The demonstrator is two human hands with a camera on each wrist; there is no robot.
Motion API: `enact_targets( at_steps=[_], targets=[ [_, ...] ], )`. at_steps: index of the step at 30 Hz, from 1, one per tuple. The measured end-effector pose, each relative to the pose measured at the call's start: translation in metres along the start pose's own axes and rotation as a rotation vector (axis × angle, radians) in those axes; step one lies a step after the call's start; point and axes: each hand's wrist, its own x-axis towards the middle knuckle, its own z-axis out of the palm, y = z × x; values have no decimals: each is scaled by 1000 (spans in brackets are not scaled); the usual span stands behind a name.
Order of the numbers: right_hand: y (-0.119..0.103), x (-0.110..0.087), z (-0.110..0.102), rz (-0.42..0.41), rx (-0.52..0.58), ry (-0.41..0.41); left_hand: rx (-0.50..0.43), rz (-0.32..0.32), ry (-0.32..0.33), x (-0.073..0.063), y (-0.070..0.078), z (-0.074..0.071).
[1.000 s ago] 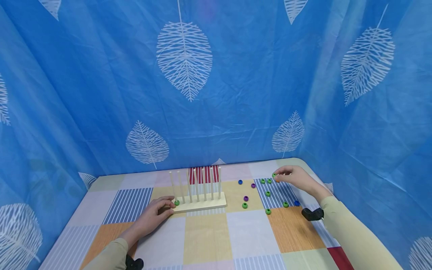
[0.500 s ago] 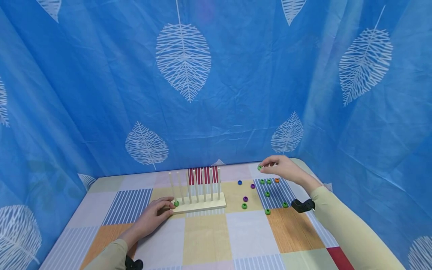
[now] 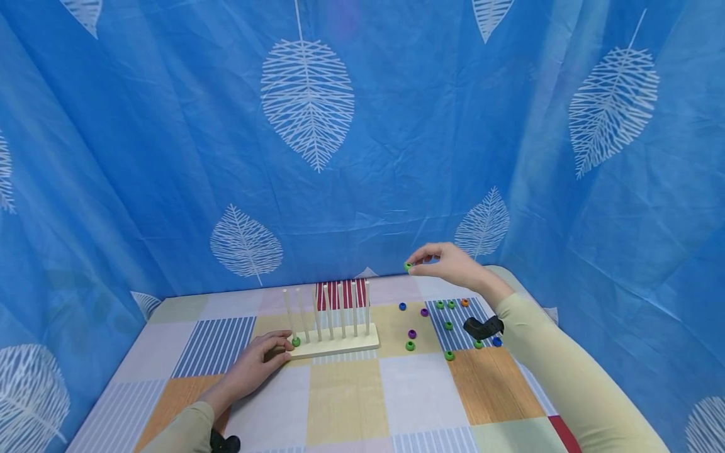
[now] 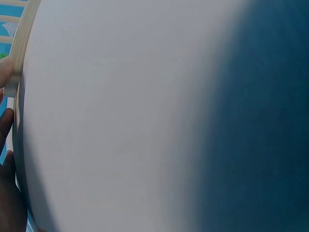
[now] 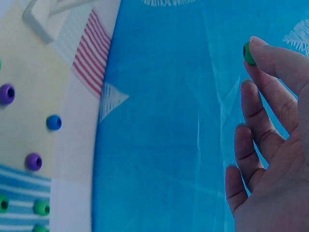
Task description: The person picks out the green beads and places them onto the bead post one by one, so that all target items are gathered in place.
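A pale wooden peg rack with a row of upright pegs stands on the table. One green bead sits at the foot of its leftmost peg. My left hand holds the rack's left end; in the left wrist view the thumb lies against the base, and most of the hand is out of frame. Raised above the table's back edge, right of the rack, my right hand pinches another green bead between thumb and index finger. In the right wrist view that bead shows at the fingertips, the other fingers loosely bent.
Right of the rack lie loose beads: several green ones, purple beads, blue beads and an orange bead. A patchwork cloth covers the table. Blue leaf-print curtains hang behind and at the sides.
My right hand has lifted the green bead from beside the orange bead and carried it up and to the left. The left hand and the rack have stayed in place.
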Motion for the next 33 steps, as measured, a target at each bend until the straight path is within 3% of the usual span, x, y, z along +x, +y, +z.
enact_targets(
  at_steps=[33],
  targets=[
    [-69, 58, 53, -186, 75, -184, 9, 6, -10, 1, -2, -1]
  ],
)
